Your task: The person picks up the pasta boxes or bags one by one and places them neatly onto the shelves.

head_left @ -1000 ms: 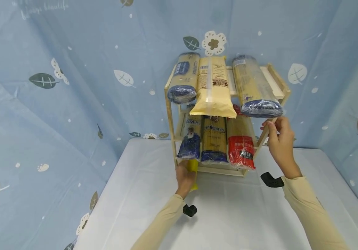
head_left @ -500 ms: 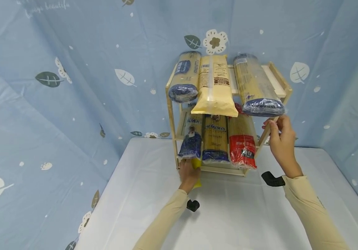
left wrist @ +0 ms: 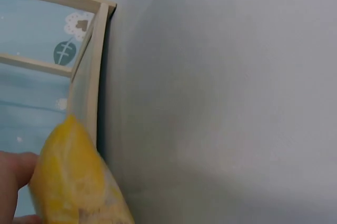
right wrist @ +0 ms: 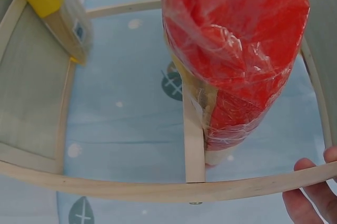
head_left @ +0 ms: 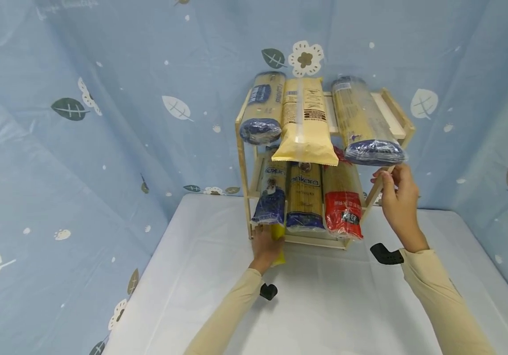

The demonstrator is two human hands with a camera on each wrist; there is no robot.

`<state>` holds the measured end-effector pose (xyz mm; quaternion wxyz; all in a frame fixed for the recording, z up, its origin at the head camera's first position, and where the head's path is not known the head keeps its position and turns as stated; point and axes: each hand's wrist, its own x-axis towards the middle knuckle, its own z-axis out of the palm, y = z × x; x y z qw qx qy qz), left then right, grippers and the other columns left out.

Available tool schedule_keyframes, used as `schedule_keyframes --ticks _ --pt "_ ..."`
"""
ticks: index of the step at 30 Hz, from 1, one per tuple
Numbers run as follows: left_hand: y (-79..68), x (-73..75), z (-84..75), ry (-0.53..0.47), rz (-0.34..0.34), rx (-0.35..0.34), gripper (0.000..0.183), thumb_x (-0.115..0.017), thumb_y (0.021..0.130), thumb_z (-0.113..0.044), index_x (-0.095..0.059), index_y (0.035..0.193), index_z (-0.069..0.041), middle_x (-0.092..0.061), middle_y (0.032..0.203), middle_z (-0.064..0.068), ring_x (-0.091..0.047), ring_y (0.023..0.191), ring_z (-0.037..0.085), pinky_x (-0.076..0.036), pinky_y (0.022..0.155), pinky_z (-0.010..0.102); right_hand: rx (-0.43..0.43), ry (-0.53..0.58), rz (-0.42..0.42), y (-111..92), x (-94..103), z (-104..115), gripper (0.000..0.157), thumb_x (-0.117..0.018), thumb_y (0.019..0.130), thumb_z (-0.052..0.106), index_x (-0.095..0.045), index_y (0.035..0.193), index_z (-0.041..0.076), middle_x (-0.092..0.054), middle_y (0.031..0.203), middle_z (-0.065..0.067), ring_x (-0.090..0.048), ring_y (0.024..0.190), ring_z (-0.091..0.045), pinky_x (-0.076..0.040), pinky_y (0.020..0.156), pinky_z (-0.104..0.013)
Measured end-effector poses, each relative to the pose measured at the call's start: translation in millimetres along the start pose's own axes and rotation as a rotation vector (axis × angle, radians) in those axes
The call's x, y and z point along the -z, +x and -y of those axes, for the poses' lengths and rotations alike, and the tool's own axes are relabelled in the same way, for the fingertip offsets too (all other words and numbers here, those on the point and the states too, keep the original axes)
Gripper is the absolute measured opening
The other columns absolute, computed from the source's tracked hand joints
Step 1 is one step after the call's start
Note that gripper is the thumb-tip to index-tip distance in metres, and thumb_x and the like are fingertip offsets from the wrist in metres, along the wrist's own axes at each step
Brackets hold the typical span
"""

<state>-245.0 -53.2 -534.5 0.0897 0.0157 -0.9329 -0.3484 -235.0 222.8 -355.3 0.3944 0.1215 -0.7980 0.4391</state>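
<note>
In the head view my left hand (head_left: pixel 266 246) grips a yellow-ended spaghetti packet (head_left: pixel 279 257) at the lowest level of a wooden rack (head_left: pixel 241 165), on its left side. One end of that packet (left wrist: pixel 79 176) points at the left wrist camera, with a finger along its side. Its clear part, pale strands inside, reaches into the rack in the right wrist view. My right hand (head_left: pixel 399 202) holds the rack's right front post, fingers (right wrist: pixel 301 208) curled about the wood. A red spaghetti packet (head_left: pixel 342 209) lies on the middle shelf near that post.
Two blue-ended packets (head_left: pixel 272 197) (head_left: pixel 305 197) share the middle shelf, overhanging the left hand. On top lie a cream packet (head_left: pixel 305 123) and two blue-ended spaghetti packets (head_left: pixel 260 108) (head_left: pixel 362 123). A white-covered table (head_left: pixel 325 301) and a blue patterned curtain (head_left: pixel 147 59) surround the rack.
My left hand has shifted slightly right and inward with the yellow-ended packet, mostly in the first half second. The right hand keeps its hold on the post.
</note>
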Motion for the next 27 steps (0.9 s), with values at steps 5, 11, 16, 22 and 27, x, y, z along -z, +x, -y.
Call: schedule_keyframes --ticks 5,11,16,22,27 --pt "-4.1 8.6 3.0 -0.030 0.052 -0.023 0.060 -0.069 0.084 -0.033 -0.048 0.136 -0.011 -0.046 0.129 0.020 -0.053 0.100 0.031 -0.049 0.079 0.048 0.023 0.009 0.011 4 2.2 22 0.024 -0.043 0.099 0.000 -0.046 0.118 -0.013 -0.060 0.093 -0.026 -0.055 0.084 0.006 -0.040 0.067 -0.012" --pt "-9.1 21.2 10.2 -0.155 0.081 -0.161 0.053 -0.071 0.083 -0.026 -0.055 0.129 -0.005 -0.045 0.130 0.022 -0.052 0.107 0.034 -0.049 0.081 0.049 -0.013 0.001 0.041 5 9.5 26 0.025 -0.042 0.100 0.002 -0.044 0.120 -0.012 -0.060 0.096 -0.024 -0.055 0.085 0.005 -0.043 0.069 -0.012" --pt "-7.8 42.5 20.8 -0.198 0.086 -0.337 0.039 -0.065 0.088 -0.010 -0.058 0.124 0.002 -0.053 0.120 0.022 -0.051 0.104 0.036 -0.047 0.081 0.050 -0.066 0.009 0.111 3 15.3 9 0.032 -0.046 0.099 0.004 -0.045 0.131 0.000 -0.061 0.103 -0.021 -0.058 0.086 0.003 -0.045 0.071 -0.008" --pt "-6.7 85.8 28.4 -0.148 0.101 -0.265 0.035 -0.060 0.093 -0.009 -0.056 0.126 0.002 -0.051 0.125 0.022 -0.050 0.113 0.038 -0.046 0.088 0.052 -0.104 -0.053 0.280 1 26.4 14 0.039 -0.051 0.098 0.008 -0.046 0.135 -0.001 -0.058 0.118 -0.025 -0.062 0.098 -0.033 -0.044 0.070 -0.004" --pt "-7.8 123.2 37.5 -0.071 0.068 -0.263 0.039 -0.062 0.092 -0.012 -0.054 0.130 -0.005 -0.049 0.128 0.018 -0.047 0.118 0.035 -0.045 0.091 0.052 -0.101 -0.146 0.386 -14 44.0 18 0.034 -0.053 0.098 0.011 -0.054 0.128 -0.004 -0.059 0.118 -0.025 -0.061 0.094 -0.041 -0.039 0.067 -0.001"
